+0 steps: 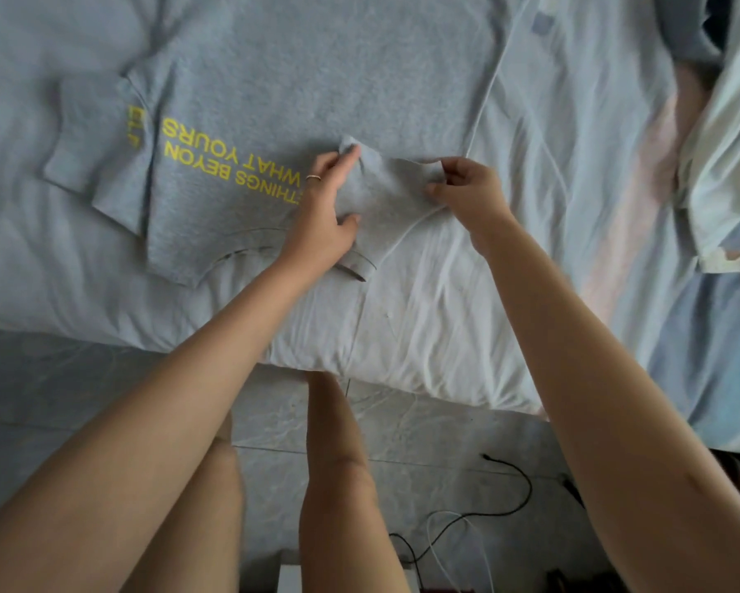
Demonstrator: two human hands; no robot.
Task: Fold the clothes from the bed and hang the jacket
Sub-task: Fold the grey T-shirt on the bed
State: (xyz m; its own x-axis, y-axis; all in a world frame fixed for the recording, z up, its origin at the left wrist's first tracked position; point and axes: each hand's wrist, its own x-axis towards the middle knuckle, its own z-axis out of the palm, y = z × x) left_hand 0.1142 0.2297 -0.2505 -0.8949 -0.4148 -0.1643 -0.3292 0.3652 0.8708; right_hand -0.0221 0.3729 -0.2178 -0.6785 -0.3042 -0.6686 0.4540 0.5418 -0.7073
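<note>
A grey T-shirt (308, 79) with yellow lettering lies spread on the bed, its collar toward me. Its left sleeve (98, 147) lies folded in over the body. My left hand (327, 207), a ring on one finger, pinches the right sleeve (389, 186) at its far corner. My right hand (466, 190) pinches the same sleeve's right edge. Both hands hold the sleeve folded in over the shirt's right side. No jacket is recognisable in view.
The bed's pale blue sheet (445, 327) runs to its near edge above a tiled floor (38, 387). A thin white cord (479, 117) crosses the sheet beside the shirt. More crumpled fabric (723, 156) is piled at the right. Black and white cables (488, 515) lie on the floor.
</note>
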